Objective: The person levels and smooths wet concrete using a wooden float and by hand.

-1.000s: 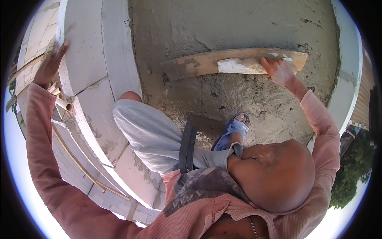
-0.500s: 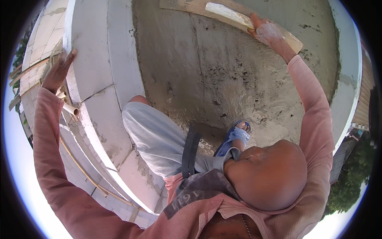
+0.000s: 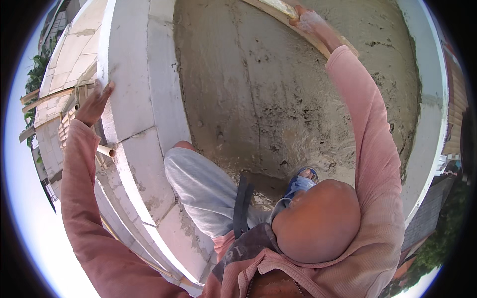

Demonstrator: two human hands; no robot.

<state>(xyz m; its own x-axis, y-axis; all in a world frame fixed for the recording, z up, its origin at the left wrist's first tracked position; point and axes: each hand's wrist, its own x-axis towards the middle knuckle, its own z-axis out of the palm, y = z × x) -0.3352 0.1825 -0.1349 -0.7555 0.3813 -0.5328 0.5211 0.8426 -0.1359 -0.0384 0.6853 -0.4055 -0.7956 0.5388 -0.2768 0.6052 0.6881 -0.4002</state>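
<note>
My right hand (image 3: 315, 26) is closed around the pale handle of a long wooden float (image 3: 278, 16) at the top of the view. The float lies against a broad surface of wet grey mortar (image 3: 298, 109), and its far end runs out of the picture. On the left, my left hand (image 3: 94, 103) rests against the outer edge of a light grey block wall (image 3: 129, 64). Its fingers are partly spread and hold no tool. Whitish residue coats the back of my right hand.
My knee (image 3: 198, 166) is bent beside the block wall, and a blue sandal (image 3: 298, 184) stands at the mortar's near edge. A pale wall (image 3: 427, 119) bounds the right side. Outside the left wall are a pipe end (image 3: 106, 151) and wooden planks (image 3: 47, 102).
The float and my right hand have shifted up and left in the view. The whole view has shifted somewhat; my left hand stays on the wall's edge.
</note>
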